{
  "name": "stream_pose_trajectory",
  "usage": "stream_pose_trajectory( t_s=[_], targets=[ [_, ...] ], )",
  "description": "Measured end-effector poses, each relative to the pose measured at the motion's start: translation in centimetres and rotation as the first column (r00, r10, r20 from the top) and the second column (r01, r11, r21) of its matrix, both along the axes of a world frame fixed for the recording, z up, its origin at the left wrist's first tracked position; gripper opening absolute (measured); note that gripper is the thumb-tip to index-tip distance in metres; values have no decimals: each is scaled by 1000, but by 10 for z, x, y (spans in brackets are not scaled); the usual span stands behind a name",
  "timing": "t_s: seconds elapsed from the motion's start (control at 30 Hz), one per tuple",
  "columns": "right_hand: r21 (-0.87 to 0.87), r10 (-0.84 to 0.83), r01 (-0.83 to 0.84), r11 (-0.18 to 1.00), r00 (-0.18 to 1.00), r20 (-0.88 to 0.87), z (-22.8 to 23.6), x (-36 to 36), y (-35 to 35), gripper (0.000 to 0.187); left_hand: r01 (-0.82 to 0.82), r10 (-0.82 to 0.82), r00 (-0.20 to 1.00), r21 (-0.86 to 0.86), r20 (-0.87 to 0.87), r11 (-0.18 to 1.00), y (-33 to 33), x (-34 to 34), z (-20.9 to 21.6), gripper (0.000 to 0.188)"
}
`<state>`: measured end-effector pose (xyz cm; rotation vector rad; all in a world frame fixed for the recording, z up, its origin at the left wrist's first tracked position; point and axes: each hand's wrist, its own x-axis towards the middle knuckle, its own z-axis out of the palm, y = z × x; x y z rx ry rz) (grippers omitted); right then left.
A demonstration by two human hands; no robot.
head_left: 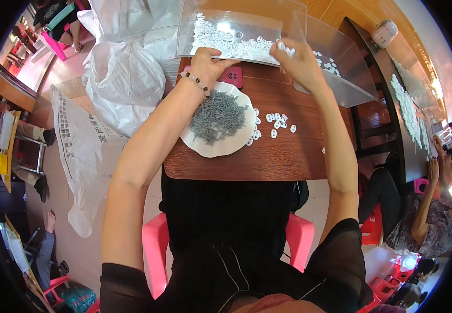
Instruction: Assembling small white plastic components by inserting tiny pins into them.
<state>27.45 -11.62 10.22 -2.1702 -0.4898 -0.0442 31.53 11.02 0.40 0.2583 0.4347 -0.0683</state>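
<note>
A clear plastic bin [293,23] at the far edge of the wooden table holds a heap of small white oval pieces [231,44] with dark holes. My left hand [207,67], with a beaded bracelet at the wrist, grips the bin's near edge. Over the bin's right corner my right hand [301,62] is closed around several of the white pieces [286,49]. Between my arms, a scalloped white plate [210,148] bears a pile of thin grey nail-like pieces [218,117]. Loose white pieces [277,120] lie on the table beside it.
A red phone [232,77] lies between plate and bin. Right of the table stands another clear bin [340,78] with white pieces. White sacks [124,78] fill the far left. People sit at tables on both sides, and a dark table [400,99] runs along the right.
</note>
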Motion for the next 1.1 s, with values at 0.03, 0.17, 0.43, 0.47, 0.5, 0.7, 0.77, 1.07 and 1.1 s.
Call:
stream_pose_trajectory(
  t_s=[0.03, 0.17, 0.43, 0.47, 0.5, 0.7, 0.77, 1.07, 1.1],
  targets=[
    [20, 36, -36, 999, 999, 14, -10, -8, -5, 18, 11, -11, 999, 3, 32, 1000, 3, 2, -3, 34],
    [-22, 64, -61, 998, 958, 280, -61, -34, -31, 7, -18, 18, 1000, 13, -18, 1000, -7, 2, 1, 36],
    [-244, -43, 145, 959, 924, 379, -125, -75, -34, 10, -1, 1, 1000, -10, 7, 1000, 0, 6, -9, 29],
    [-261, -69, 189, 947, 910, 408, -126, -77, -31, 10, 34, -33, 997, -11, 70, 999, 3, 5, -11, 27],
    [-258, -74, 193, 947, 909, 410, -126, -78, -30, 10, 38, -37, 997, -8, 72, 999, 2, 6, -9, 27],
    [-261, -42, 204, 943, 855, 516, -136, -74, -29, 18, 32, -33, 998, 23, 54, 999, 7, 11, -12, 22],
    [-267, -20, 169, 949, 876, 482, -137, -74, -30, 25, 25, -26, 998, 22, 53, 999, 7, 11, -13, 22],
    [-348, 65, 94, 933, 906, 419, -135, -82, -37, 46, 18, -20, 999, 42, 37, 999, -1, -1, -11, 24],
    [-347, 67, 92, 934, 905, 420, -134, -82, -37, 46, 16, -17, 999, 43, 37, 999, 2, 0, -13, 24]
  ],
)
